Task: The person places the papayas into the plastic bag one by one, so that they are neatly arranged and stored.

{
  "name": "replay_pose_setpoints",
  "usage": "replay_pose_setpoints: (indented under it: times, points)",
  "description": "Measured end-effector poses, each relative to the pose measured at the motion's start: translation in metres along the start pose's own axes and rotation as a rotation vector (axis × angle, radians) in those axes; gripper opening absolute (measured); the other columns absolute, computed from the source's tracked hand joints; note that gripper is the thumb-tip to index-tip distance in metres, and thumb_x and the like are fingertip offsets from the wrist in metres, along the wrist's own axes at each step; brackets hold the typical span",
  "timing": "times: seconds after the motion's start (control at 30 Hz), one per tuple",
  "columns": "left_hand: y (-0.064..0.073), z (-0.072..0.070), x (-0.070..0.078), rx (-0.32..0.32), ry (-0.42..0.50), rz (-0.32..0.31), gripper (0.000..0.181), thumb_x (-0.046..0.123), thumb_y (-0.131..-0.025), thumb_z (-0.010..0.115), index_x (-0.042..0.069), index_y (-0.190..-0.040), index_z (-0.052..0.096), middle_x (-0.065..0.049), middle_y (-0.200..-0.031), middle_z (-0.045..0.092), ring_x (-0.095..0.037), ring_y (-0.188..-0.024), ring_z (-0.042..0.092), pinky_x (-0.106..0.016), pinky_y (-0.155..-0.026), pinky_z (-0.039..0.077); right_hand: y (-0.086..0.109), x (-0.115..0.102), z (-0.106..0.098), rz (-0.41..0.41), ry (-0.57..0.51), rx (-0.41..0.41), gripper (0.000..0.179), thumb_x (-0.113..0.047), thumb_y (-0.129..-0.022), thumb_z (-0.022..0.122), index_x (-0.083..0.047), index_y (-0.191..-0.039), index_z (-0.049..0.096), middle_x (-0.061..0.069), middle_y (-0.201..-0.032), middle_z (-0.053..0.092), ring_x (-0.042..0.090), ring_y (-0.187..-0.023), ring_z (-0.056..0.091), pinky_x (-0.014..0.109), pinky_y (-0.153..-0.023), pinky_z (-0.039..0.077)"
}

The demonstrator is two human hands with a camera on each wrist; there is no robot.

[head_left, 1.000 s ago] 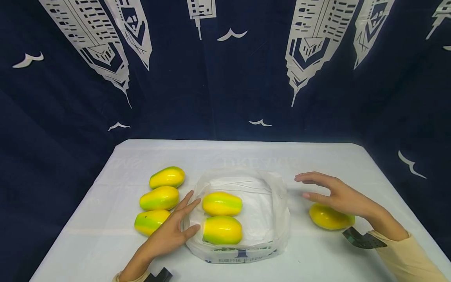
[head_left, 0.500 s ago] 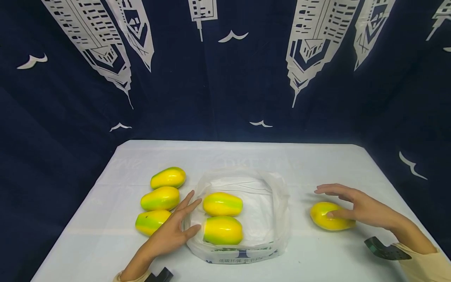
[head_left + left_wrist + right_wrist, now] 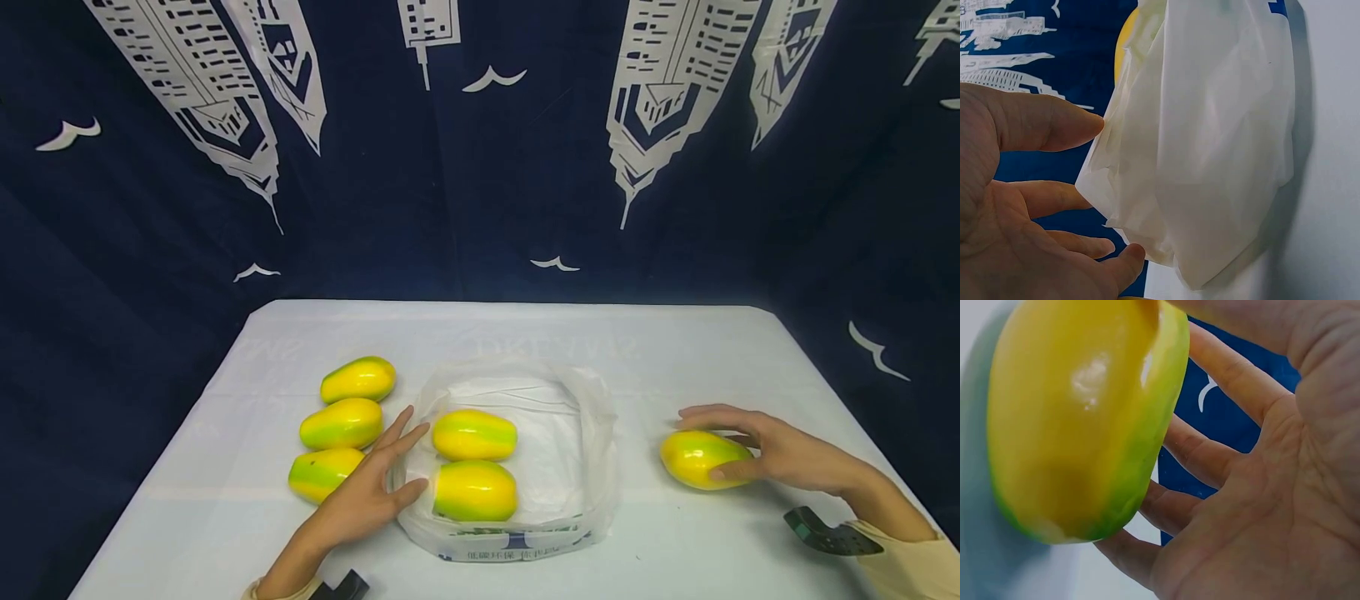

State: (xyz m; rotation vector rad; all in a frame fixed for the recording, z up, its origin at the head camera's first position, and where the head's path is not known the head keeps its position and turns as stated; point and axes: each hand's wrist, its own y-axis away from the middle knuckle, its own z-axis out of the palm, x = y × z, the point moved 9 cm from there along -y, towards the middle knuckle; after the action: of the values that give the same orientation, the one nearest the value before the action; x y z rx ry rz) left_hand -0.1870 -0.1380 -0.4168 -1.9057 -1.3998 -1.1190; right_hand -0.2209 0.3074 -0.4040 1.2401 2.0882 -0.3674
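Note:
My right hand (image 3: pixel 787 450) is round a yellow-green papaya (image 3: pixel 693 458) on the right of the table, thumb on its near side and fingers reaching behind its far side. In the right wrist view the papaya (image 3: pixel 1079 425) stands off from the palm, its shadow falling on the white surface. At the left rim of a white plastic bag (image 3: pixel 547 492), my left hand (image 3: pixel 363 492) is spread, fingers mostly straight. The left wrist view has the thumb (image 3: pixel 1054 122) right at the edge of the bag (image 3: pixel 1222 144). Inside the spread-out bag lie two papayas, one far (image 3: pixel 474 434) and one near (image 3: pixel 476 492).
Left of the bag, three more papayas lie in a column: far (image 3: pixel 358 379), middle (image 3: pixel 341 423) and near (image 3: pixel 322 473), the last partly behind the left hand. A white cloth covers the table (image 3: pixel 637 550). A dark blue printed curtain (image 3: pixel 480 192) hangs behind.
My right hand has moved right and down from above the papaya to its right end, and its thumb and fingers have come round it. The left hand stays at the bag.

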Motion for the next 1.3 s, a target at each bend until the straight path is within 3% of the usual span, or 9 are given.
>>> replay_pose_setpoints:
  times: [0.1, 0.23, 0.33, 0.37, 0.5, 0.7, 0.93, 1.3]
  points:
    - [0.0, 0.0, 0.0, -0.001, 0.003, 0.003, 0.068, 0.009, -0.092, 0.07, 0.008, -0.153, 0.04, -0.01, -0.169, 0.008, -0.035, -0.156, 0.005, -0.065, -0.12, 0.012, 0.0, -0.001, 0.001, 0.002, 0.009, 0.005, 0.061, -0.032, -0.082, 0.081, -0.023, -0.139, 0.059, 0.014, -0.148, 0.051, -0.028, -0.121, 0.028, 0.07, -0.093, 0.046]
    - [0.0, 0.0, -0.001, -0.002, -0.001, 0.003, 0.068, 0.01, -0.092, 0.07, 0.008, -0.153, 0.04, -0.01, -0.169, 0.008, -0.035, -0.156, 0.005, -0.065, -0.12, 0.012, 0.0, 0.0, 0.002, 0.005, 0.03, -0.005, 0.06, -0.034, -0.083, 0.08, -0.024, -0.139, 0.059, 0.007, -0.145, 0.055, -0.025, -0.121, 0.034, 0.039, -0.1, 0.051]
    - [0.0, 0.0, -0.001, -0.001, -0.002, 0.002, 0.068, 0.01, -0.092, 0.07, 0.009, -0.154, 0.04, -0.009, -0.169, 0.008, -0.034, -0.156, 0.005, -0.065, -0.12, 0.011, 0.0, 0.0, 0.002, -0.017, 0.007, -0.036, 0.058, -0.029, -0.085, 0.078, -0.021, -0.139, 0.059, 0.001, -0.142, 0.058, -0.02, -0.122, 0.041, 0.015, -0.094, 0.044]
    - [0.0, 0.0, -0.001, -0.001, -0.003, 0.002, 0.069, 0.01, -0.092, 0.07, 0.009, -0.154, 0.04, -0.009, -0.169, 0.008, -0.034, -0.156, 0.005, -0.065, -0.12, 0.011, -0.001, 0.0, 0.003, -0.028, -0.013, -0.048, 0.057, -0.027, -0.086, 0.078, -0.02, -0.139, 0.058, 0.0, -0.141, 0.059, -0.018, -0.122, 0.043, 0.013, -0.093, 0.043]
    - [0.0, 0.0, -0.001, -0.001, 0.0, 0.002, 0.069, 0.01, -0.092, 0.07, 0.009, -0.154, 0.04, -0.009, -0.169, 0.008, -0.034, -0.156, 0.005, -0.065, -0.12, 0.011, -0.001, 0.001, 0.004, -0.07, -0.047, -0.077, 0.054, -0.019, -0.089, 0.075, -0.018, -0.139, 0.058, -0.004, -0.138, 0.061, -0.013, -0.121, 0.048, 0.012, -0.091, 0.043]
    - [0.0, 0.0, -0.001, 0.001, 0.003, 0.001, 0.068, 0.01, -0.091, 0.07, 0.009, -0.153, 0.041, -0.009, -0.169, 0.009, -0.035, -0.156, 0.006, -0.065, -0.12, 0.011, -0.003, 0.001, 0.003, -0.058, -0.024, -0.073, 0.052, -0.02, -0.09, 0.074, -0.02, -0.139, 0.058, -0.006, -0.137, 0.062, -0.013, -0.12, 0.048, 0.015, -0.089, 0.045]
    - [0.0, 0.0, -0.001, -0.005, 0.006, 0.007, 0.069, 0.01, -0.092, 0.07, 0.009, -0.154, 0.04, -0.009, -0.169, 0.008, -0.034, -0.156, 0.005, -0.065, -0.121, 0.011, -0.006, -0.003, -0.005, 0.003, 0.054, 0.002, 0.051, -0.028, -0.09, 0.074, -0.027, -0.138, 0.058, -0.005, -0.137, 0.062, -0.015, -0.12, 0.047, 0.019, -0.089, 0.048]
    - [-0.001, 0.001, -0.001, -0.008, 0.009, 0.01, 0.069, 0.009, -0.092, 0.07, 0.008, -0.154, 0.039, -0.01, -0.169, 0.008, -0.034, -0.156, 0.004, -0.065, -0.12, 0.011, -0.015, -0.015, -0.017, -0.01, 0.107, 0.075, 0.052, -0.03, -0.09, 0.075, -0.027, -0.139, 0.058, -0.004, -0.138, 0.061, -0.016, -0.117, 0.046, 0.02, -0.088, 0.052]
